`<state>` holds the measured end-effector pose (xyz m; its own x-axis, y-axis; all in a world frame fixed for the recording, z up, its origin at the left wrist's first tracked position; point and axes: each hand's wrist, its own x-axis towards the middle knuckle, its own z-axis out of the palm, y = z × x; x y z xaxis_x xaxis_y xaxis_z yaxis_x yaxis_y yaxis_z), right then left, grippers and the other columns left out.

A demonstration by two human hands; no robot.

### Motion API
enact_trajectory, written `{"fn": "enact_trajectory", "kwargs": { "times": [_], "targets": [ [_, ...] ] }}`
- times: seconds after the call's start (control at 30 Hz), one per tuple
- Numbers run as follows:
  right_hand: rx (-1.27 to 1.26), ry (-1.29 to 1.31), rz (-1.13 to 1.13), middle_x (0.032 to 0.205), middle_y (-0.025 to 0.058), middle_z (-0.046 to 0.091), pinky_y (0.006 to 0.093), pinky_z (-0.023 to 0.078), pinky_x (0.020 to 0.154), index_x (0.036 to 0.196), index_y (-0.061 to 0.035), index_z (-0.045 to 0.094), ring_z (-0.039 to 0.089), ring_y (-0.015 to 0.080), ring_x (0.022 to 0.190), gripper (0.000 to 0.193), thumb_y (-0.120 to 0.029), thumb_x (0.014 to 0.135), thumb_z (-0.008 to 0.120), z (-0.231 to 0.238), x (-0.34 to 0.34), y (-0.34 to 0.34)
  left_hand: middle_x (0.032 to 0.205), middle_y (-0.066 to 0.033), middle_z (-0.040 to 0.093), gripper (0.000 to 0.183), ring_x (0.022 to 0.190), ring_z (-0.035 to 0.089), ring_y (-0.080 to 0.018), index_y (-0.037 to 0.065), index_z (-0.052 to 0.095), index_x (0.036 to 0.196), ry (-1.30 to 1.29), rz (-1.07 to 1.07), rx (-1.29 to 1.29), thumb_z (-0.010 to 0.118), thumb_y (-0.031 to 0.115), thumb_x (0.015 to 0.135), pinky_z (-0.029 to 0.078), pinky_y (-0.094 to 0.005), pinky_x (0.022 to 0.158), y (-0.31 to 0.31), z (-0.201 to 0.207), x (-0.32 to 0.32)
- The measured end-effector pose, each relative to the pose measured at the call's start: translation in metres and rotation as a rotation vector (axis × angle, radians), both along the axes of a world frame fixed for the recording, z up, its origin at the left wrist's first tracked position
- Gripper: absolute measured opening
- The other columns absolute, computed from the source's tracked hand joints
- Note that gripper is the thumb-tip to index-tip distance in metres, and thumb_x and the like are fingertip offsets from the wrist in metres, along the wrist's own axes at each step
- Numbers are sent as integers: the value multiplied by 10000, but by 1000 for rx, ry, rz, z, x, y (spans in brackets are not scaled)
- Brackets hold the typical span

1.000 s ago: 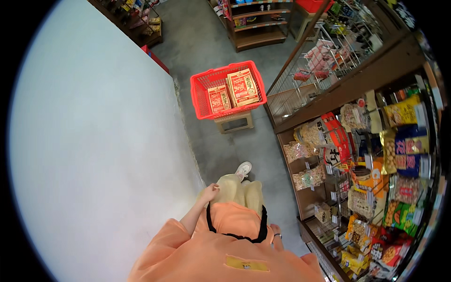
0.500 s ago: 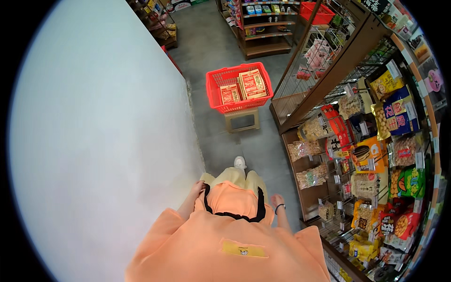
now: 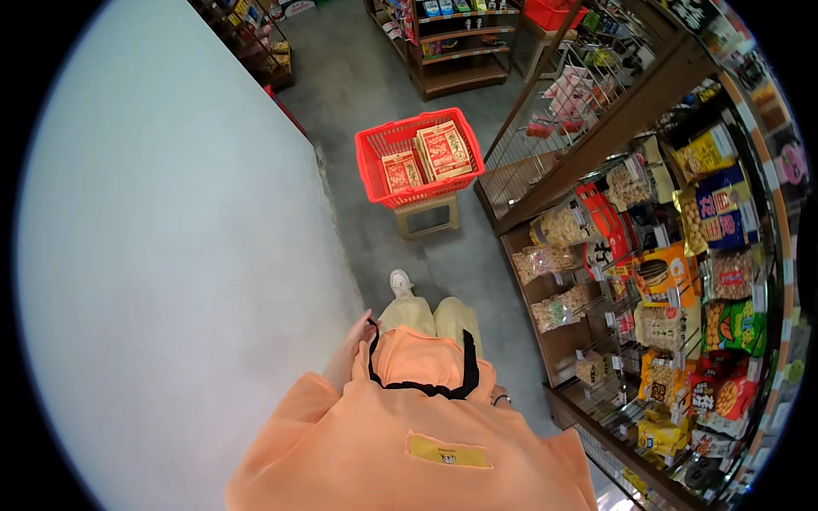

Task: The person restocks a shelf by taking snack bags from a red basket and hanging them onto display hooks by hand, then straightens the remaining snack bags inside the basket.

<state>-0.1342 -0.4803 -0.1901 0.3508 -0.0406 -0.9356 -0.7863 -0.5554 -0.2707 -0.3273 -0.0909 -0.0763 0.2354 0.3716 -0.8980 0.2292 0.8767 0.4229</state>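
Note:
My left hand [image 3: 365, 329] is beside the black strap [image 3: 372, 353] of my orange apron, close to the white wall. Its fingers point forward, look loosely stretched, and hold nothing I can make out. Most of my right hand [image 3: 499, 392] is hidden at the right edge of the apron; only a part by the dark wristband shows. Ahead of me, a red shopping basket [image 3: 372, 189] rests on a beige stool [image 3: 429, 228]. Flat red-and-tan packets [image 3: 444, 152] lie in the basket. Neither hand touches it.
The white wall [image 3: 187, 230] runs along my left. On the right stands a brown wire-backed rack [image 3: 532, 341] with several bagged nuts and snacks. Farther ahead are a tiered shelf [image 3: 460, 81] and another red basket [image 3: 554, 13]. Grey floor [image 3: 341, 102] lies between.
The basket and shelves have shifted slightly left in view. My left foot now shows forward instead of the right. My left hand has moved forward; my right has drawn back behind the apron.

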Motion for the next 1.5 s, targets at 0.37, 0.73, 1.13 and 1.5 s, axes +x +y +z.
{"fn": "enact_trajectory", "kwargs": {
  "times": [0.37,0.73,1.13,1.5],
  "targets": [
    [20,-151,111,977,94,576,349,471,727,1010,-43,528,563,228,863,246,-173,801,510,44,63,183,767,-79,551,411,710,523,-174,59,510,891,285,-460,212,639,377,666,438,-293,592,97,-90,-28],
    [309,-445,605,856,50,601,236,451,634,986,-65,551,566,127,768,212,-170,806,512,41,76,335,907,-84,574,311,824,533,-161,26,499,1008,122,-327,378,558,198,755,422,-292,733,159,-56,-22],
    [235,-567,722,839,59,616,230,438,707,918,-30,589,574,125,794,184,-157,800,528,96,137,483,868,-99,574,282,796,551,-176,23,472,1025,34,-369,565,525,174,793,425,-276,721,223,-17,127],
    [456,-377,717,993,137,576,285,415,801,1100,-29,493,557,220,918,393,-242,773,540,-35,212,641,944,-119,549,300,853,542,-182,6,435,1051,-6,-168,588,533,109,787,420,-274,777,319,-95,262]
  ]
}}
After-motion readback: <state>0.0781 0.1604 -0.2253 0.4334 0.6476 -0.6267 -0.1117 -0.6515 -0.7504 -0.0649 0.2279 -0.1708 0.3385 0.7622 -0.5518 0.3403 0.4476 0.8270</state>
